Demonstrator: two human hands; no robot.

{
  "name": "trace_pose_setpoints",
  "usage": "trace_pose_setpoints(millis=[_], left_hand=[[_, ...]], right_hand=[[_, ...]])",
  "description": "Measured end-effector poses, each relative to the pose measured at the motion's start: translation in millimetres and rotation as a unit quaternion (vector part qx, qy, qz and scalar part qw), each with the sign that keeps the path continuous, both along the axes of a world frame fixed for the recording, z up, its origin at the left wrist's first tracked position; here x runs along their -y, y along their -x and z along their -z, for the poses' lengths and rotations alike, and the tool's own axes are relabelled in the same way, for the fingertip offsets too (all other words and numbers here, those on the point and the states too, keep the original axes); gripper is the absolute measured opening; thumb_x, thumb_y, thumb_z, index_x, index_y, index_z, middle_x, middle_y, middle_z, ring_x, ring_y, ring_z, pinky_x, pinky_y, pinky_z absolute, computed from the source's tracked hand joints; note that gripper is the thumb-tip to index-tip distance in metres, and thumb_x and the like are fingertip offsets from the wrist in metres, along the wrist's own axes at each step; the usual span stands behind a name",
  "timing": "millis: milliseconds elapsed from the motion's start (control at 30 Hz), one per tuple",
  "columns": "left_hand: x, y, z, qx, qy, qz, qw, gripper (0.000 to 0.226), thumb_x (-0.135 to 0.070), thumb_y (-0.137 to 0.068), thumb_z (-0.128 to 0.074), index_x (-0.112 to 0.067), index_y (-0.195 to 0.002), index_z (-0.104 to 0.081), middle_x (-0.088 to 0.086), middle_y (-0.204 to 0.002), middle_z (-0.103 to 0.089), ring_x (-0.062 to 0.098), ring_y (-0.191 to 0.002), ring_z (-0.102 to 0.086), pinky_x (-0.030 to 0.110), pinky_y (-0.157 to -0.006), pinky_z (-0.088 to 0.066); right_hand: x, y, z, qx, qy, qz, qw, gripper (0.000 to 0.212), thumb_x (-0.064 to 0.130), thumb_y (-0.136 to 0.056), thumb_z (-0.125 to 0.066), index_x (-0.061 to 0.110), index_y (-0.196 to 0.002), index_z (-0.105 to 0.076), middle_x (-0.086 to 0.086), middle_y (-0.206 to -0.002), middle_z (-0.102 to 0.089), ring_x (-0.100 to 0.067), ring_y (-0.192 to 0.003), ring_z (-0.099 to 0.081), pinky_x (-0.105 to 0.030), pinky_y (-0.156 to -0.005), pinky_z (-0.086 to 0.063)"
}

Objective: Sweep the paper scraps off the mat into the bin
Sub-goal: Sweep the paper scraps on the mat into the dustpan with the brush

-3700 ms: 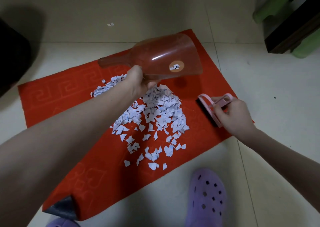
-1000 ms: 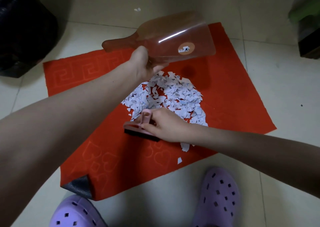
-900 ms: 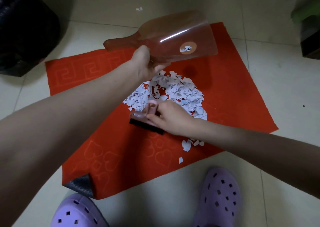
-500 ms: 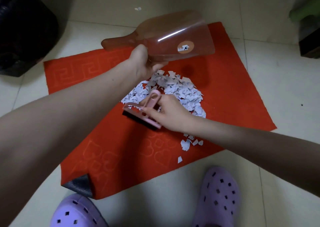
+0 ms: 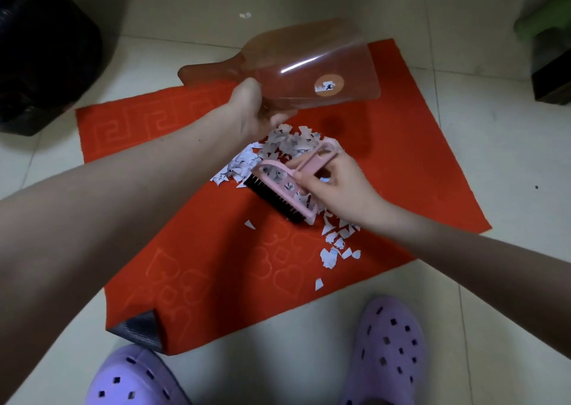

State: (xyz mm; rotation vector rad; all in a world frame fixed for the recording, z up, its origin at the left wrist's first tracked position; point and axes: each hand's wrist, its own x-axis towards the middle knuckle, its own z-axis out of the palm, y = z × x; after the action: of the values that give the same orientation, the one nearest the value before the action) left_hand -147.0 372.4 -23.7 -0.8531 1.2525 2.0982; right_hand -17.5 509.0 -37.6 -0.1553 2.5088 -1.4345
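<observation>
left hand [image 5: 250, 117]: gripped dustpan [image 5: 296, 71], held above mat [image 5: 197, 250]
right hand [image 5: 336, 188]: grasped brush [image 5: 284, 191] amid scraps [image 5: 290, 145]
tip: lower dustpan edge flat, sweep short strokes

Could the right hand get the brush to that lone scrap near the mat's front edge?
Probably yes. The right hand holds the brush just beyond it, and only open red mat and a few loose scraps lie between it and that scrap.
</observation>
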Motion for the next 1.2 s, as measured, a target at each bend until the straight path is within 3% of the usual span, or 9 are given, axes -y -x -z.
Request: trace_pose_setpoints(millis=[133,300,467,533,667,800,1000,1100,1200], left_hand=[[-10.0,-4.6,-0.1,0.004,-0.001,0.013,1.000,0.028,-0.014,-0.102,-0.025,-0.002,-0.106,-0.050,0.019,-0.095,-0.065,0.032,-0.080,-0.067,0.043,-0.072,-0.059],[-18.1,-11.4,-3.3,0.014,0.007,0.027,1.000,0.027,-0.013,-0.101,-0.027,-0.002,-0.096,-0.050,0.019,-0.093,-0.065,0.033,-0.081,-0.067,0.036,-0.047,-0.059],[-19.1,-14.4,-7.0,0.014,0.015,0.028,0.999,0.028,-0.014,-0.102,-0.025,-0.002,-0.094,-0.050,0.018,-0.090,-0.065,0.031,-0.075,-0.066,0.027,-0.035,-0.050],[-19.1,-15.2,-7.8,0.014,0.018,0.029,0.999,0.028,-0.014,-0.102,-0.025,-0.003,-0.098,-0.050,0.018,-0.092,-0.065,0.031,-0.076,-0.067,0.028,-0.037,-0.051],[-22.8,-18.9,-8.5,0.005,0.028,0.040,0.999,0.029,-0.013,-0.101,-0.026,-0.004,-0.092,-0.052,0.016,-0.088,-0.065,0.030,-0.074,-0.068,0.026,-0.038,-0.052],[-26.4,-20.1,-9.0,0.002,0.021,0.049,0.999,0.029,-0.012,-0.101,-0.025,-0.004,-0.094,-0.052,0.017,-0.097,-0.065,0.031,-0.078,-0.068,0.025,-0.038,-0.051],[-28.5,-20.8,-6.0,0.006,-0.003,0.034,0.999,0.030,-0.013,-0.101,-0.027,-0.003,-0.090,-0.052,0.017,-0.090,-0.065,0.030,-0.078,-0.068,0.041,-0.072,-0.059],[-27.5,-18.9,-4.5,0.003,0.003,0.033,0.999,0.028,-0.011,-0.100,-0.027,-0.003,-0.091,-0.053,0.016,-0.089,-0.065,0.030,-0.077,-0.068,0.042,-0.076,-0.058],[-26.2,-17.3,-2.7,0.000,0.014,0.042,0.999,0.028,-0.011,-0.100,-0.027,-0.003,-0.095,-0.053,0.017,-0.093,-0.066,0.032,-0.079,-0.069,0.043,-0.077,-0.057]], right_hand=[[-9.9,-15.5,1.2,0.030,0.018,-0.002,0.999,0.016,0.011,-0.092,-0.060,0.021,-0.099,-0.070,0.015,-0.090,-0.067,0.000,-0.079,-0.065,-0.028,-0.076,-0.054],[-14.7,-15.2,-6.3,0.000,0.026,-0.017,1.000,0.018,0.011,-0.091,-0.062,0.018,-0.103,-0.072,0.021,-0.094,-0.065,-0.002,-0.091,-0.065,-0.031,-0.086,-0.053],[-17.2,-22.0,-2.5,0.057,-0.013,-0.093,0.994,0.017,0.013,-0.090,-0.063,0.023,-0.099,-0.073,0.010,-0.093,-0.073,-0.009,-0.086,-0.067,-0.040,-0.081,-0.053],[-19.1,-28.2,1.3,0.103,-0.015,-0.145,0.984,0.019,0.012,-0.090,-0.062,0.027,-0.099,-0.071,0.011,-0.083,-0.073,-0.011,-0.077,-0.068,-0.037,-0.075,-0.055],[-19.9,-48.5,18.3,0.190,0.015,-0.201,0.961,0.018,0.007,-0.091,-0.060,0.014,-0.105,-0.070,-0.015,-0.091,-0.073,-0.025,-0.076,-0.069,-0.038,-0.074,-0.057],[-28.5,-57.4,23.8,0.154,-0.054,-0.249,0.955,0.020,0.011,-0.092,-0.060,0.014,-0.108,-0.070,0.000,-0.090,-0.073,-0.001,-0.072,-0.065,-0.024,-0.071,-0.055],[-46.0,-37.1,5.4,-0.030,-0.031,-0.055,0.998,0.015,0.026,-0.088,-0.061,0.030,-0.100,-0.069,0.004,-0.100,-0.073,-0.022,-0.079,-0.070,-0.045,-0.069,-0.055],[-43.9,-32.5,0.4,-0.028,0.006,-0.020,0.999,0.015,0.017,-0.088,-0.065,0.021,-0.101,-0.072,0.011,-0.095,-0.071,-0.012,-0.078,-0.069,-0.024,-0.062,-0.053],[-34.6,-36.7,1.6,0.020,-0.002,-0.070,0.997,0.015,0.013,-0.089,-0.064,0.016,-0.101,-0.073,0.014,-0.093,-0.069,0.002,-0.085,-0.066,-0.016,-0.073,-0.051]])
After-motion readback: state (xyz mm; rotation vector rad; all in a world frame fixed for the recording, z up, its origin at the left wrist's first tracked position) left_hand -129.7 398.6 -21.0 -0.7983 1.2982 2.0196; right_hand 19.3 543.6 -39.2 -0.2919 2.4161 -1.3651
